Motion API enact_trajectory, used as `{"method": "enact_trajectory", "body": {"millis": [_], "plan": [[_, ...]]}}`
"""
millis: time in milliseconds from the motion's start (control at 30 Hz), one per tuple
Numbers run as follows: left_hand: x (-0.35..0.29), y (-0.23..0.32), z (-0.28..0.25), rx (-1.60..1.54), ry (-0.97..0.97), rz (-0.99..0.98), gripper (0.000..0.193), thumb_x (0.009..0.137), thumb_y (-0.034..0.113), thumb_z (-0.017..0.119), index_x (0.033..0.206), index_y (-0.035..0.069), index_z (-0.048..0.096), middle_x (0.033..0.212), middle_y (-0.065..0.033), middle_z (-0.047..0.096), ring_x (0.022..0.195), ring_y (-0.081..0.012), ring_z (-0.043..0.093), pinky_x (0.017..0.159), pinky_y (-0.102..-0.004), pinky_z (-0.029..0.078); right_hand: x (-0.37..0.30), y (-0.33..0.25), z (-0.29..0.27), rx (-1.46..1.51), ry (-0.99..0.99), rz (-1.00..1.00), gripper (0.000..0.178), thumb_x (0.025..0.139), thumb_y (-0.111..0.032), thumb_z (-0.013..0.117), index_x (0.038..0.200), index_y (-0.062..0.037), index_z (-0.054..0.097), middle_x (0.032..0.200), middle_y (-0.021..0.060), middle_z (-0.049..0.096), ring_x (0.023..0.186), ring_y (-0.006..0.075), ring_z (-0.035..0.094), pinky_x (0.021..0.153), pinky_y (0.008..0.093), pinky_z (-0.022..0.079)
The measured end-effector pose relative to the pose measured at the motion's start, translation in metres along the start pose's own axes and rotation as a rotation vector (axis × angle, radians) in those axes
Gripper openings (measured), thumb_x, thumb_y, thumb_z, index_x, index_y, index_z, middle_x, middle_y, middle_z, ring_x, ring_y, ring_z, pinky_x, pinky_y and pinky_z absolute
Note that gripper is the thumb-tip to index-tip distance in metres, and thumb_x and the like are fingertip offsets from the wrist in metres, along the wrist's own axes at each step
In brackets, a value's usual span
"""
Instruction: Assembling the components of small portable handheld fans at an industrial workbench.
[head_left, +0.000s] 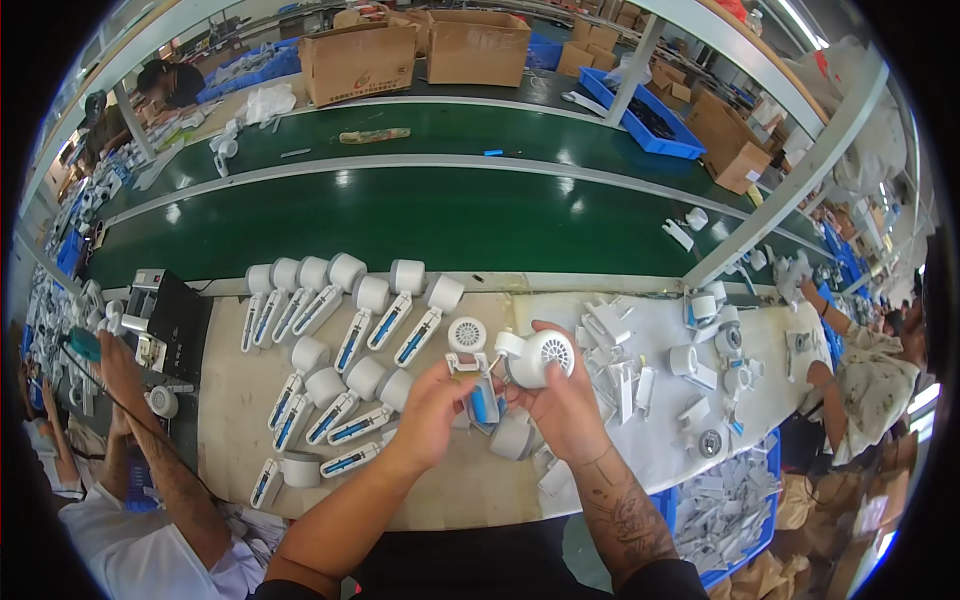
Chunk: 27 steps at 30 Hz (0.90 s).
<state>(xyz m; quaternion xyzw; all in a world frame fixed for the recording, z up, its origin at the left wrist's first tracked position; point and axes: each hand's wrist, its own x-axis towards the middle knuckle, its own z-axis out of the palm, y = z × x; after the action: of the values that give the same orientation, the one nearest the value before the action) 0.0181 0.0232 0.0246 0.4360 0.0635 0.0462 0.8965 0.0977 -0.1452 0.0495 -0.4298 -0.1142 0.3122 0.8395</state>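
My left hand is closed around an open white handle with a blue insert inside. Just above its fingers sits a small round vented white piece. In my right hand, fingers wrapped round it, is a white round head with a slotted grille, tilted so the grille faces up. The two held parts nearly meet, and whether they are joined is hidden by the fingers. Another white cylindrical head lies under my hands. To the left, several similar white devices lie in rows, blue inserts showing.
Loose white handle shells and round heads lie on the right of the worktop. A blue bin of white parts stands at lower right. Beyond runs a green conveyor. A black machine and a co-worker's arm are at left.
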Motion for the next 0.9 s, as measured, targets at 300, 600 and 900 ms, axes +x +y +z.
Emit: {"method": "enact_trajectory", "body": {"millis": [300, 600, 900], "plan": [[-0.021, 0.048, 0.021, 0.094, -0.069, -0.137, 0.026, 0.093, 0.001, 0.052, 0.116, -0.008, 0.06, 0.104, -0.0171, 0.069, 0.093, -0.0221, 0.069, 0.083, -0.0353, 0.06, 0.016, -0.035, 0.039, -0.519, -0.076, -0.415, 0.06, 0.091, -0.02, 0.071, 0.139, 0.0011, 0.04, 0.119, 0.0102, 0.058, 0.106, 0.015, 0.058, 0.091, 0.0281, 0.048], [-0.027, 0.057, 0.032, 0.132, -0.048, -0.127, 0.018, 0.091, 0.003, 0.065, 0.106, -0.008, 0.062, 0.101, -0.0162, 0.069, 0.092, -0.0217, 0.071, 0.078, -0.0344, 0.062, 0.015, -0.033, 0.043, -0.502, -0.141, -0.442, 0.064, 0.09, -0.025, 0.072, 0.139, 0.0013, 0.041, 0.119, 0.0097, 0.058, 0.105, 0.014, 0.058, 0.09, 0.028, 0.048], [-0.033, 0.05, 0.031, 0.296, -0.166, -0.183, 0.02, 0.088, 0.004, 0.07, 0.106, -0.005, 0.065, 0.093, -0.0118, 0.072, 0.08, -0.0138, 0.07, 0.07, -0.0265, 0.058, 0.025, -0.072, 0.041, -0.668, -0.4, 0.037, 0.048, 0.088, -0.022, 0.072, 0.127, 0.0009, 0.058, 0.107, 0.0069, 0.066, 0.099, 0.0136, 0.061, 0.086, 0.0282, 0.05]]}}
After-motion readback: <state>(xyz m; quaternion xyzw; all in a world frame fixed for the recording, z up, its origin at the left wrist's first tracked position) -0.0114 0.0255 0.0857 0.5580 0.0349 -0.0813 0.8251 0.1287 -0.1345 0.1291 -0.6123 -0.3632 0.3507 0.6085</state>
